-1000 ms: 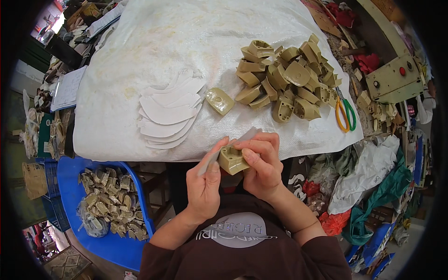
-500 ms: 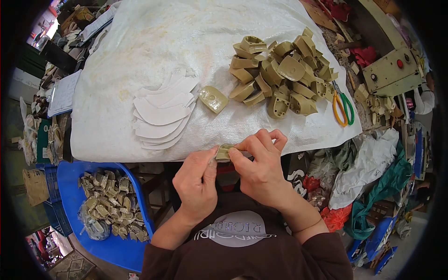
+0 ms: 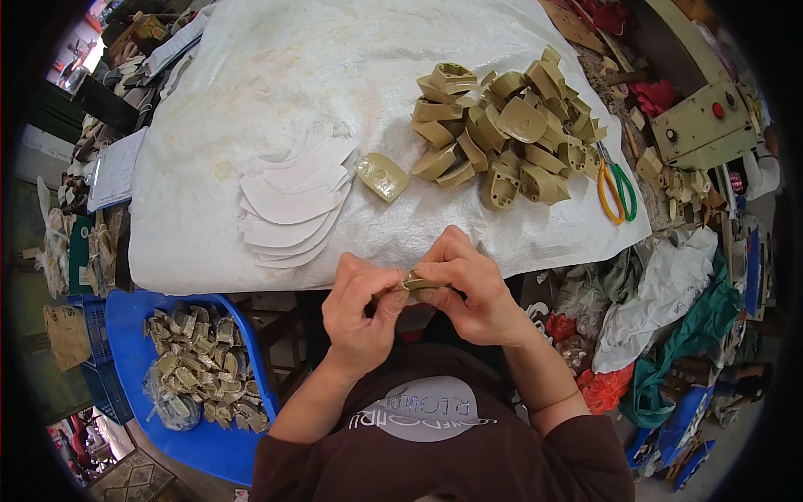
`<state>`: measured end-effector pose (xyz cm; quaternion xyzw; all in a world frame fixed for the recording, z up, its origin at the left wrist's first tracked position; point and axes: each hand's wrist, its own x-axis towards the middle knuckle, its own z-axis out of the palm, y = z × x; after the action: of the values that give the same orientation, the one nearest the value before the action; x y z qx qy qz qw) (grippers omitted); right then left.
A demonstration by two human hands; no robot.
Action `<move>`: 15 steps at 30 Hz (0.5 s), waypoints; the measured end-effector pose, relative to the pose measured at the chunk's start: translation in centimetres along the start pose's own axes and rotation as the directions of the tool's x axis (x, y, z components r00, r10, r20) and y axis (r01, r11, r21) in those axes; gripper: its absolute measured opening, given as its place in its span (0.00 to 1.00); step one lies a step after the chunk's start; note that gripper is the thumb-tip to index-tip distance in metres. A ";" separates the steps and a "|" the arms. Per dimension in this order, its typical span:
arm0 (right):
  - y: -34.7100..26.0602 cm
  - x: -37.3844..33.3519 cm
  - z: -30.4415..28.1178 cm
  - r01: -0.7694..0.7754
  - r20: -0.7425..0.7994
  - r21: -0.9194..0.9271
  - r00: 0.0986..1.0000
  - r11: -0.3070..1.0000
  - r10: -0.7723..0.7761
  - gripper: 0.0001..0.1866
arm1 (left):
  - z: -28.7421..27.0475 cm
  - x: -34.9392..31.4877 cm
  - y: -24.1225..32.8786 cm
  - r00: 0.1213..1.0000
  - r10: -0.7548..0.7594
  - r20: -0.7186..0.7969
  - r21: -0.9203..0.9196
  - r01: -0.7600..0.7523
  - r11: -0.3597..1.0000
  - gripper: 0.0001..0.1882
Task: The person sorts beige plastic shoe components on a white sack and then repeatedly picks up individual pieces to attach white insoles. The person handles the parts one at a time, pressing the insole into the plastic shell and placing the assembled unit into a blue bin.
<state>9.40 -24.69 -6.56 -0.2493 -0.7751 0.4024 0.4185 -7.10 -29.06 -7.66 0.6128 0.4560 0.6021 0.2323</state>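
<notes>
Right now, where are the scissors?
In the head view, the scissors lie toward the right edge of the white sheet, just right of the pile of olive-tan pieces.

Bench cover (image 3: 234, 92): woven plastic, crinkled, low sheen. Toward cover's right edge, tan blocks (image 3: 520, 124), smooth satin plastic; plastic-handled scissors (image 3: 606, 194). Nearer front edge, white sheets (image 3: 288, 207), smooth, matt; beside them, glossy lone block (image 3: 383, 177). Past front edge, tan piece (image 3: 416, 284), plastic-like. Off front-left corner, blue tub (image 3: 127, 360), smooth plastic.
</notes>
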 end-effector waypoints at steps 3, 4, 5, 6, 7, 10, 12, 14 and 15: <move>-0.4 0.3 -0.1 -0.009 0.075 0.002 0.997 1.000 0.009 0.19 | -0.1 0.3 -0.1 0.993 0.117 0.029 0.137 -0.120 0.983 0.08; -0.7 0.5 -0.1 -0.003 0.106 -0.021 0.994 1.000 0.005 0.20 | -0.3 0.4 -0.5 0.990 0.140 0.032 0.137 -0.143 0.980 0.08; -0.8 0.6 -0.2 0.020 0.114 -0.052 0.993 0.998 -0.014 0.20 | -0.4 0.5 -0.7 0.986 0.163 0.035 0.135 -0.167 0.977 0.09; -0.9 0.7 -0.2 0.043 0.122 -0.084 0.992 0.996 -0.032 0.20 | -0.4 0.6 -0.5 0.985 0.170 0.023 0.109 -0.171 0.979 0.08; -1.0 0.8 -0.2 0.066 0.131 -0.115 0.990 0.991 -0.050 0.20 | -0.4 0.7 -0.1 0.984 0.176 0.011 0.083 -0.176 0.981 0.07; -0.7 1.1 -0.5 0.233 0.058 -0.217 0.972 0.948 -0.226 0.21 | -0.8 1.0 0.6 0.966 0.258 -0.008 0.160 -0.254 0.954 0.10; -0.6 1.2 0.0 0.263 0.033 -0.330 0.963 0.907 -0.267 0.20 | -1.7 0.9 0.8 0.959 0.282 0.005 0.217 -0.276 0.936 0.19; -1.1 1.4 0.3 0.233 -0.006 -0.383 0.967 0.894 -0.255 0.19 | -2.5 0.8 0.2 0.958 0.285 0.015 0.211 -0.282 0.936 0.18; -2.0 1.7 0.4 0.191 -0.034 -0.380 0.975 0.905 -0.220 0.18 | -2.9 0.7 -0.1 0.958 0.287 0.018 0.211 -0.284 0.935 0.17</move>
<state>8.12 -24.73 -4.27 -0.2564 -0.8429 0.1911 0.4328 -10.01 -29.16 -6.86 0.6897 0.4251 0.5816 0.0728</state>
